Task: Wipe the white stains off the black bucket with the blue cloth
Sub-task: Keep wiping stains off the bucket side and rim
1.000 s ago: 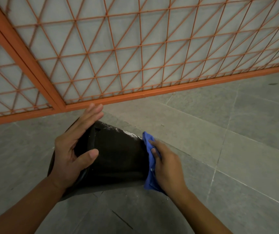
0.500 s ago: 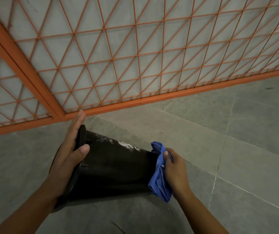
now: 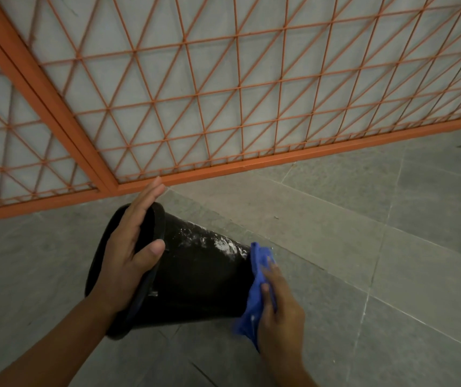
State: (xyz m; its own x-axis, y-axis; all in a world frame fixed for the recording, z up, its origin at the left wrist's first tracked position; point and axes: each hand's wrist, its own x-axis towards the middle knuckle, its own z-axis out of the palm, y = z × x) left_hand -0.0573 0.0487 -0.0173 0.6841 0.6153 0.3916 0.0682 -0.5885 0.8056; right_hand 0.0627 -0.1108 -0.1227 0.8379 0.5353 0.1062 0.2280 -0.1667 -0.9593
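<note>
cloth (image 3: 254, 303) slid along the bucket (image 3: 195, 280)'s base, hiding right fingers (image 3: 265, 286).

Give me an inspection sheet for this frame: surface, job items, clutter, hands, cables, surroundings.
Surface: grey tiled floor, pale grout lines.
Job's things: black bucket lies on its side, mouth toward the left; white stains still on its upper wall. Blue cloth is against the bucket's base end.
Clutter: nothing seen.
Grippers: left hand holds the bucket's rim, fingers straight across the mouth, thumb on the outer wall. Right hand presses the cloth to the bucket's base.
Cables: nothing seen.
Surroundings: orange metal grille with a triangular lattice, a pale panel behind it.
</note>
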